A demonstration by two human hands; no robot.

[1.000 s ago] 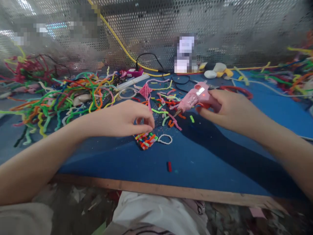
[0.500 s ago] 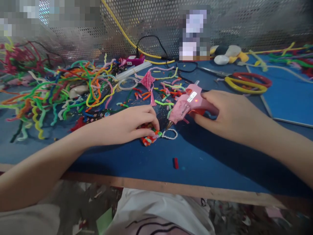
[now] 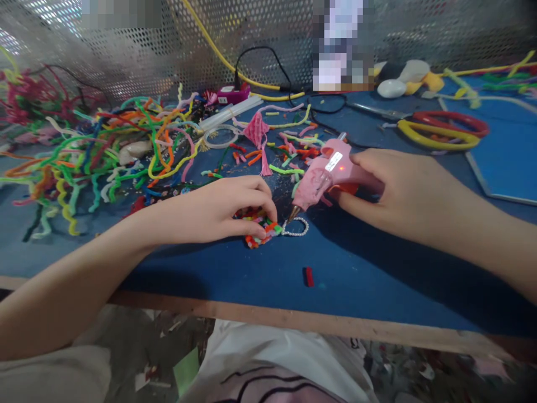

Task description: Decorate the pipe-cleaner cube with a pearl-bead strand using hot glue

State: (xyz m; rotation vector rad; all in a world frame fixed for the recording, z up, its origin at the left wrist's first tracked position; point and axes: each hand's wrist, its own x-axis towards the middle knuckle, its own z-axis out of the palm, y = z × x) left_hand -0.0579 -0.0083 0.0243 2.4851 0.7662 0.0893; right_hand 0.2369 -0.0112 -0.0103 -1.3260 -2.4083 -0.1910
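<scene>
My left hand (image 3: 218, 210) presses down on a small woven patch of coloured pipe cleaners (image 3: 260, 232) on the blue table (image 3: 377, 285), fingers pinching its right edge. A little white bead loop (image 3: 296, 227) lies touching the patch's right side. My right hand (image 3: 398, 187) grips a pink hot glue gun (image 3: 325, 173) with a red light lit on its body. Its nozzle tip points down-left and sits right at the bead loop, beside my left fingertips.
A big tangle of coloured pipe cleaners (image 3: 92, 151) fills the left. Cut scraps, a pink woven piece (image 3: 255, 131), clear glue sticks (image 3: 230, 115) and a tape ring lie behind my hands. Red and yellow hoops (image 3: 440, 134) lie right, with scissors (image 3: 373, 112) beside them. A red scrap (image 3: 309, 276) lies near the wooden edge.
My right hand has brought the glue gun down and left until its nozzle meets the bead loop. My left hand settled onto the woven patch.
</scene>
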